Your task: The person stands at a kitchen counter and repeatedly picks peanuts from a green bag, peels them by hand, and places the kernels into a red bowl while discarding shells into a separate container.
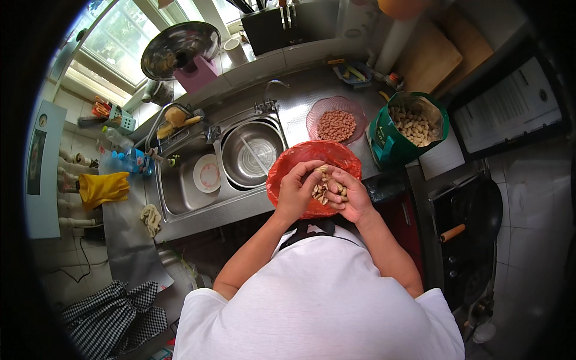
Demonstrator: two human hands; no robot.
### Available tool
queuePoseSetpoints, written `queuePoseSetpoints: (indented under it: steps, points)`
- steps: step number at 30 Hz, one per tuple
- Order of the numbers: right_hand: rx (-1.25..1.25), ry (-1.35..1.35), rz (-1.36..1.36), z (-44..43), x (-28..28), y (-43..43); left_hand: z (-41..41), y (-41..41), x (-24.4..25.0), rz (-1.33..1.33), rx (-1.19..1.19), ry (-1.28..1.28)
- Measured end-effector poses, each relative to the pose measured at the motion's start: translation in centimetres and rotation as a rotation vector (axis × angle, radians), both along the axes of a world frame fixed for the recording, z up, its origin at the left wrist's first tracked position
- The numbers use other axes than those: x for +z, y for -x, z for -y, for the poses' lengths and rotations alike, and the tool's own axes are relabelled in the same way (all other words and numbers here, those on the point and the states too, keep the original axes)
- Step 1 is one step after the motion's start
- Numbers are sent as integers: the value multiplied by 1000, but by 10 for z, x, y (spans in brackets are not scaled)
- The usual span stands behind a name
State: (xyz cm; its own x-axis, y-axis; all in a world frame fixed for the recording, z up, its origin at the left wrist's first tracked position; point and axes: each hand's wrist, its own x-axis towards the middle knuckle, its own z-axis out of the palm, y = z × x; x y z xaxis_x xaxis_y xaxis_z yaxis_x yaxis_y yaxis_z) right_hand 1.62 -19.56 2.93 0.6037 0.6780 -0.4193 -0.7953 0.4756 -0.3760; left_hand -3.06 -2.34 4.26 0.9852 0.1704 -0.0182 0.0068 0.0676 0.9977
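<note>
Both my hands are over a container lined with a red plastic bag (pixel 282 163), in which broken peanut shells (pixel 318 196) lie. Thumb and fingers of my left hand (pixel 293 189) pinch an unshelled peanut (pixel 322 168), which the fingertips of my right hand also touch. Several more unshelled peanuts (pixel 344 192) sit in the curled fingers of my right hand (pixel 357 200). Just beyond, a pink ribbed glass bowl (pixel 313 118) holds shelled peanut kernels (pixel 336 126). To the right stands a green bag (pixel 382 143), its top open, with unshelled peanuts (pixel 414 127) inside.
On the left is a double steel sink (pixel 180 204) with a steel basin (pixel 229 168) and a plate (pixel 208 180). A cloth (pixel 151 220) lies at its edge. Yellow rubber gloves (pixel 103 189) hang further left. At right, a gas hob carries a wok (pixel 488 211) with a wooden handle (pixel 452 233).
</note>
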Motion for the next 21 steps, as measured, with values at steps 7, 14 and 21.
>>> queuePoseSetpoints:
  steps: [7,14,21]
  points:
    - [-16,390,439,4,-3,6,-9,-3,12,189,-121,-524]
    - [10,-46,-52,0,-2,11,4,-3,-2,243,-90,-369]
    - [40,29,51,-6,7,12,19,6,5,81,-56,89]
